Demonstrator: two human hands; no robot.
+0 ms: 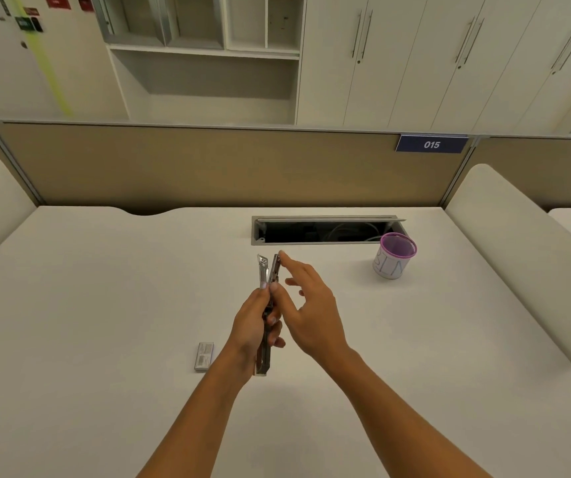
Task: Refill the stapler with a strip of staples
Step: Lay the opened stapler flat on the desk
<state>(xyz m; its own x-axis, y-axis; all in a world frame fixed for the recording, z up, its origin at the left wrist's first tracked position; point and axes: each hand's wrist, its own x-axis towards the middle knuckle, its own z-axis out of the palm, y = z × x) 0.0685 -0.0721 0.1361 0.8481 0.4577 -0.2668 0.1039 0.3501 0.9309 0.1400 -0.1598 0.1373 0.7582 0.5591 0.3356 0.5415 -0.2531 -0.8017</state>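
Note:
A slim metal stapler [267,274] is held above the white desk [104,305], swung open so its two arms spread apart at the far end. My left hand [254,326] is wrapped around its middle, with the near end sticking out below the palm. My right hand [306,305] is beside it on the right, fingers spread, the index fingertip touching the tip of the right arm of the stapler. A small grey box of staples [204,357] lies flat on the desk, left of my left wrist. No loose strip of staples is visible.
A white cup with a purple mesh rim [394,257] stands at the right back of the desk. Behind the stapler, an open cable hatch [325,231] is sunk into the desk. A tan partition [208,167] closes the far edge; padded dividers flank both sides.

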